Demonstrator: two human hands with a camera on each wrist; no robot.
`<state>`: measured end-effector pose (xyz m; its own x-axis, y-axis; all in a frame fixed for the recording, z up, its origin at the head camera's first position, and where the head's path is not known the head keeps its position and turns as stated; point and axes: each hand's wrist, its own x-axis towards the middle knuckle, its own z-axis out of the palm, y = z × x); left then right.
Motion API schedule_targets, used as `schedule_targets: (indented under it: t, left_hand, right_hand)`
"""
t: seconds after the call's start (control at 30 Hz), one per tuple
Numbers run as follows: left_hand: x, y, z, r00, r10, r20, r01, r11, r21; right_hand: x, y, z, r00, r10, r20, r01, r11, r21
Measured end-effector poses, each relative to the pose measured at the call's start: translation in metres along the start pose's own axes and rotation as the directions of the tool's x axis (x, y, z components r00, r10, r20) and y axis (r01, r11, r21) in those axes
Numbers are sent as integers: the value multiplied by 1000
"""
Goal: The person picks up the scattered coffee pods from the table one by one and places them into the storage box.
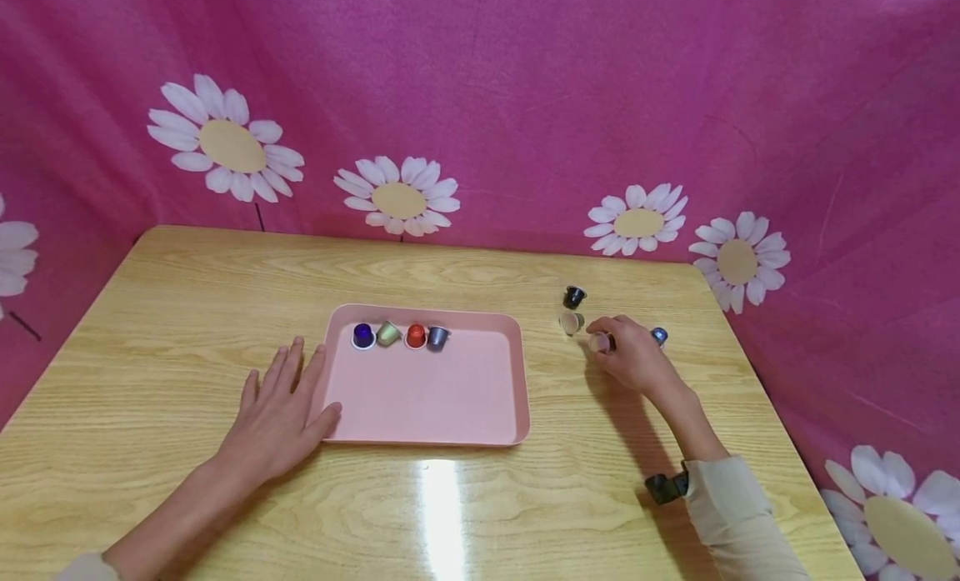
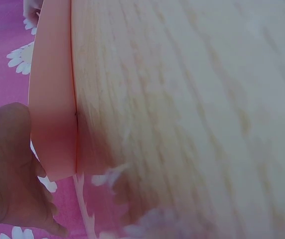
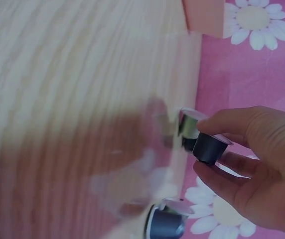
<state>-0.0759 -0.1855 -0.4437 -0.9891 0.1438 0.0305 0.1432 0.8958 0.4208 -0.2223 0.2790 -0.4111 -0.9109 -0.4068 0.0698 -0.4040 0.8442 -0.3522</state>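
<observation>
My right hand (image 1: pixel 637 356) pinches a dark coffee capsule (image 3: pixel 210 148) between thumb and fingers, right of the tray; its pale lid faces me in the head view. Just beyond are a pale green capsule (image 1: pixel 572 323) lying on its side and a black capsule (image 1: pixel 574 297). A blue capsule (image 1: pixel 659 336) sits beside the hand, partly hidden by it. My left hand (image 1: pixel 273 418) lies at the left rim of the pink tray (image 1: pixel 427 398), its fingers extended and the thumb over the near corner.
Along the tray's far side stand or lie a purple capsule (image 1: pixel 363 336), a light green capsule (image 1: pixel 387 333), a red capsule (image 1: pixel 416 336) and a grey-blue capsule (image 1: pixel 437 338). A pink flowered cloth (image 1: pixel 510 114) hangs behind the wooden table (image 1: pixel 225 272).
</observation>
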Motion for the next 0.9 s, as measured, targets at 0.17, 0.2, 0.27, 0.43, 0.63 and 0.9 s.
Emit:
schedule_targets:
  t: [0.17, 0.2, 0.27, 0.43, 0.63, 0.9]
  left_hand:
    - [0, 0, 0, 1000, 1, 2, -1, 1000, 2]
    - [0, 0, 1, 1000, 1, 3, -1, 1000, 1]
    - [0, -1, 1, 1000, 0, 3, 0, 1000, 2]
    - [0, -1, 1, 1000, -5, 2, 5, 1000, 2]
    - [0, 0, 1, 1000, -5, 3, 5, 1000, 5]
    - [0, 0, 1, 1000, -8, 8, 8, 1000, 4]
  right_hand:
    - [2, -12, -5, 1000, -17, -13, 17, 1000, 11]
    - [2, -14, -5, 1000, -24, -20, 24, 1000, 13]
    - [3, -19, -6, 998, -49, -38, 50, 999, 14]
    - [6, -33, -9, 992, -104, -69, 105, 994, 21]
    - [9, -50, -11, 994, -93, -62, 93, 996, 9]
    - [15, -66, -9, 989, -134, -66, 136, 990, 32]
